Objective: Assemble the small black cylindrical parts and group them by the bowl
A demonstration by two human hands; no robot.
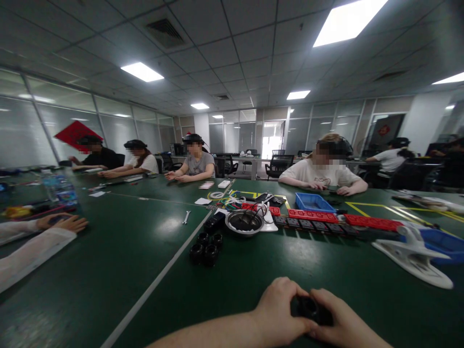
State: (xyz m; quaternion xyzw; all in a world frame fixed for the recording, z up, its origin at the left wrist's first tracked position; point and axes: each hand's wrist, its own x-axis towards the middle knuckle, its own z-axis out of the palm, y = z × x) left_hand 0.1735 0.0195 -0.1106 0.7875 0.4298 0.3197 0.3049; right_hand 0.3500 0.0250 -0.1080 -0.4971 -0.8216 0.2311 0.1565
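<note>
Close to the table's near edge, my left hand (281, 309) and my right hand (339, 319) are both closed around a small black part (311, 309) with a rounded, ring-like top. My fingers and palms cover much of it, so its exact kind is hidden. The left hand grips its left side and the right hand its right side. Farther off to the left stands a tight group of several black round parts (206, 250), somewhat like the one in my hands. Behind them sits a metal bowl (232, 225) with dark contents.
Beyond the bowl run red strips (311, 216), a blue tray (300, 203) and cables. A white clamp-like stand (416, 263) is at right. A wrench (186, 217) lies left of centre. Another person's hands (67, 221) rest at far left; several people sit across the green table (145, 270).
</note>
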